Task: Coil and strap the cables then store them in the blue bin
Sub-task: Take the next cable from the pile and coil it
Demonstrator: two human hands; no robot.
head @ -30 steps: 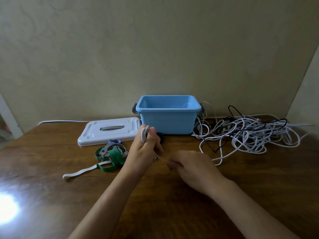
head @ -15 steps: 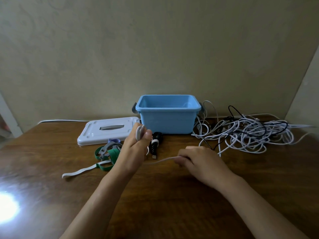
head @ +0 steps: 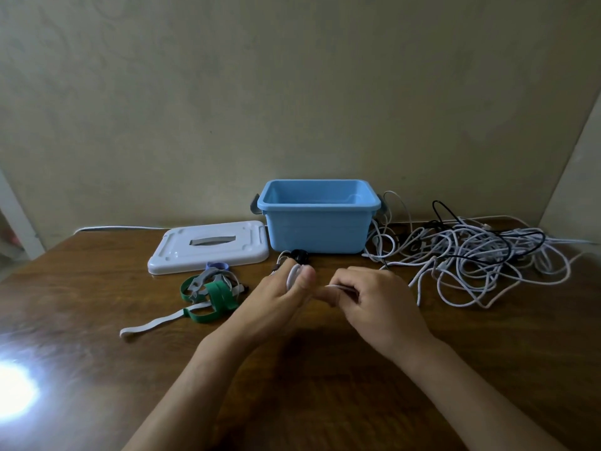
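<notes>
White cable [head: 291,277] loops sit pinched in the left hand [head: 282,299], thumb pressing the small coil against the fingers, so that grip is closed right on it. The right hand [head: 374,302] is just beside it, fingers curled and pinching the loose end of the same cable, the two grips almost touching over the wooden desk [head: 325,385]. Just behind the left hand lies a small black coiled cable [head: 300,256], right in front of the blue bin [head: 318,219], which stands open. The white lid [head: 208,247] lies flat left of the bin, with a pile of green and grey straps [head: 211,294] in front of it. Right of the bin there's a big tangle of white and black cables [head: 471,258].
</notes>
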